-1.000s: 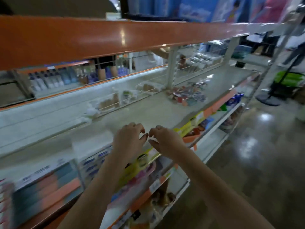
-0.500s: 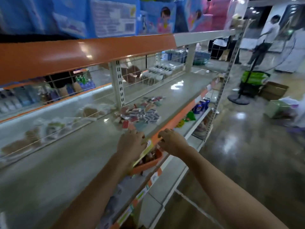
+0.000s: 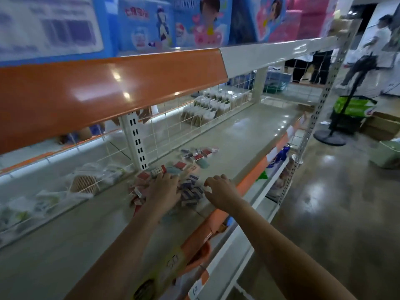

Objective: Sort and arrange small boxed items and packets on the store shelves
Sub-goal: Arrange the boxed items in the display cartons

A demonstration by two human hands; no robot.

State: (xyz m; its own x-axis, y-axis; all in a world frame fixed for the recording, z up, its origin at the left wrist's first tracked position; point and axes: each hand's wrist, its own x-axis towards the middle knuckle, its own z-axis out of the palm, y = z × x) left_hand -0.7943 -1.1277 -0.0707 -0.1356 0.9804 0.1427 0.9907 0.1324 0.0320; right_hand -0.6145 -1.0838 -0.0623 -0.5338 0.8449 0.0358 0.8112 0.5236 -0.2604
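Both hands on the middle shelf (image 3: 249, 135), working a loose heap of small boxes (image 3: 190, 194) at about 6 o'clock of the white upright post (image 3: 136, 141). A second scatter of the same boxes (image 3: 195, 154) lies at 2 o'clock from the heap, a gap of bare shelf between

Left hand (image 3: 164, 189) lies palm down on the heap with fingers spread over the boxes; whether it actually holds one, cannot tell, its underside is hidden. Right hand (image 3: 220, 189) sits at 3 o'clock of the heap, fingers half curled, tips just beside the blue boxes; nothing visibly in it, motion blur makes this uncertain

Handling guess: tiny card boxes, light, stiff enough to pinch by the long sides, likely to slide on the smooth shelf. Sweeping several together with a flat palm looks easier than picking singly

Around: wire grid back panel (image 3: 173, 126) at 12 o'clock stops boxes from being pushed through. Bagged goods (image 3: 84, 182) at 9 o'clock sit behind it. Orange shelf lip (image 3: 249, 176) at 4 o'clock is low, so a careless sweep could send boxes over the edge. The upper shelf front (image 3: 108, 87) overhangs, limiting lift height
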